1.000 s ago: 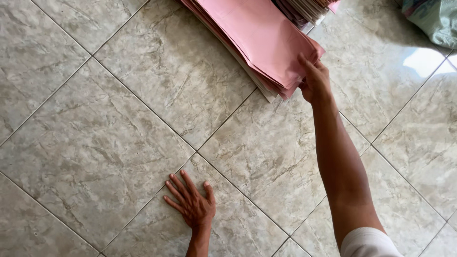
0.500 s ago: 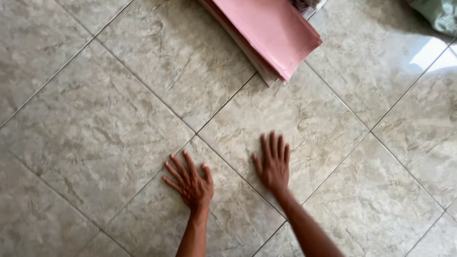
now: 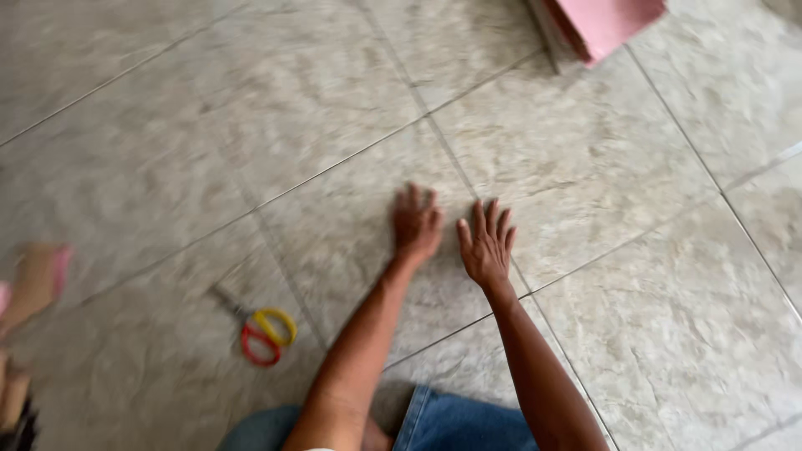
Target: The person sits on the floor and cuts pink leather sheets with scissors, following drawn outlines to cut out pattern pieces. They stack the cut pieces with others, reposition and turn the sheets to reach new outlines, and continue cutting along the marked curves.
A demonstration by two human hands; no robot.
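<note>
Both hands lie flat on a floor of large beige, marbled ceramic tiles (image 3: 652,334) with thin grey grout lines, near the middle of the view. The left hand (image 3: 415,224) rests palm down with its fingers stretched forward and close together, gripping nothing; it sits just left of a grout line that runs away from the person. The right hand (image 3: 485,246) is just beside it, also palm down, with its fingers spread slightly apart and empty; its palm lies on or close to that same grout line, and the two hands are near each other without clearly touching. Both bare forearms run back toward the bottom edge of the view, where a patch of blue denim cloth (image 3: 464,422) on the person's legs shows between them. To the left of the left forearm, well apart from the hand, a pair of scissors (image 3: 261,328) with one yellow and one red loop handle lies on the floor, its blades pointing away toward the upper left; the blades are blurred. At the top right corner of the view, well away from both hands, a stack of pink paper sheets (image 3: 606,23) lies on the tiles, cut off by the frame. At the far left edge a blurred shape, pinkish and skin-toned (image 3: 38,280), shows, too smeared to tell what it is.
</note>
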